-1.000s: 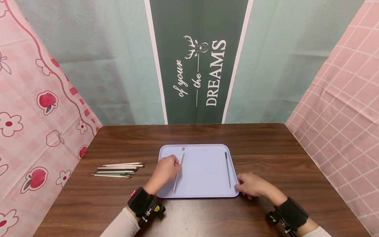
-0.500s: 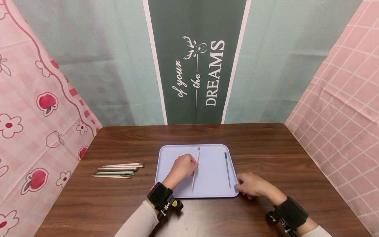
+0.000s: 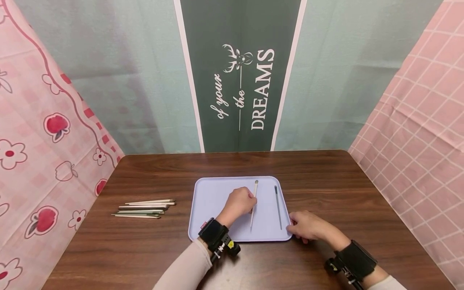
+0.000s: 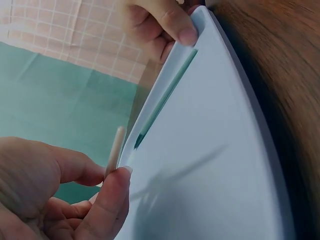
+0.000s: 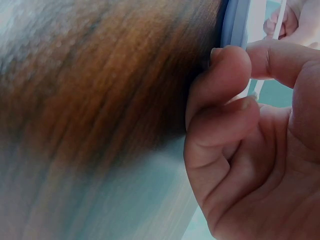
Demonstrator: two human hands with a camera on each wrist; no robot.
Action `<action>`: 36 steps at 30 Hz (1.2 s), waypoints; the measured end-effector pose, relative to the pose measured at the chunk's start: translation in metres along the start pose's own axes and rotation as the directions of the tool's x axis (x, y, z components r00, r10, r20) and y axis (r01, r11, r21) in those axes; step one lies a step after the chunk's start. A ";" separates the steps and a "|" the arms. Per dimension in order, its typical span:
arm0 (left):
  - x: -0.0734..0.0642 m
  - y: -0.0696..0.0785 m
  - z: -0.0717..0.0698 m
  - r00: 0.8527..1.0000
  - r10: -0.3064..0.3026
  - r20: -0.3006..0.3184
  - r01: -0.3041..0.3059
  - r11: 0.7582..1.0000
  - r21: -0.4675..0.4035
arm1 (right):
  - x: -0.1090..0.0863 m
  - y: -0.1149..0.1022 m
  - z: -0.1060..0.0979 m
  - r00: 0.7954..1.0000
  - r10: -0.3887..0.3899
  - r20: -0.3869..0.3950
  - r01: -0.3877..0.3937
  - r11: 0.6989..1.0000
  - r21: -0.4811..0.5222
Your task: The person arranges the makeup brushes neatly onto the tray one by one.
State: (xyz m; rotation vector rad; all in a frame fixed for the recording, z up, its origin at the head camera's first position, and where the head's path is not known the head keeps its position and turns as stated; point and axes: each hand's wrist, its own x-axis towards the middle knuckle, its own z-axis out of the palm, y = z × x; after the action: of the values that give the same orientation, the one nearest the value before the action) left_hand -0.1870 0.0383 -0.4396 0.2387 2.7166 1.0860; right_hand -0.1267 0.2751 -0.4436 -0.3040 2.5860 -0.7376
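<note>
My left hand (image 3: 240,201) pinches a slim white-handled brush (image 3: 255,190) between thumb and fingertips, over the right half of a lavender tray (image 3: 217,187). Its small brownish bristle head points toward the far edge. In the left wrist view the pale brush handle (image 4: 116,150) pokes up from the pinch, and its shadow falls across the tray. A dark green brush (image 3: 278,207) lies along the tray's right side. My right hand (image 3: 308,225) grips the tray's near right corner, thumb on the rim and the other fingers curled at the outside.
Several brushes (image 3: 143,207) with white and green handles lie in a loose row on the wooden table (image 3: 152,173), left of the tray. Cloth backdrops (image 3: 326,80) hang behind the table and at both sides.
My left hand has carried the white brush rightward across the tray, closer to the dark green brush. My right hand has stayed at the tray's corner.
</note>
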 end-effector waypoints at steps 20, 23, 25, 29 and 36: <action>0.014 0.022 0.031 0.997 0.072 -0.011 -0.070 0.993 0.094 | 0.000 -0.002 0.000 1.000 0.014 -0.012 -0.014 1.000 -0.001; 0.015 0.023 0.034 0.998 0.062 -0.004 -0.061 0.992 0.114 | 0.000 -0.001 0.001 1.000 0.013 -0.012 -0.013 1.000 -0.003; 0.015 0.024 0.036 0.998 0.055 -0.008 -0.053 0.990 0.128 | 0.000 -0.001 0.001 1.000 0.012 -0.012 -0.012 1.000 -0.002; 0.016 0.026 0.041 0.999 0.043 -0.011 -0.041 0.989 0.139 | -0.001 0.000 0.001 1.000 0.007 -0.014 -0.007 1.000 0.003; 0.018 0.030 0.046 0.998 0.061 -0.028 -0.056 0.987 0.154 | -0.001 0.000 0.002 1.000 -0.006 -0.016 0.006 1.000 0.000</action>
State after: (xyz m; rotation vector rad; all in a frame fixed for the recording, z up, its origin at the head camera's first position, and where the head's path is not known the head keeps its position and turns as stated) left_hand -0.1908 0.0942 -0.4538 0.3299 2.8424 0.9042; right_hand -0.1253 0.2749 -0.4447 -0.3070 2.6016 -0.7448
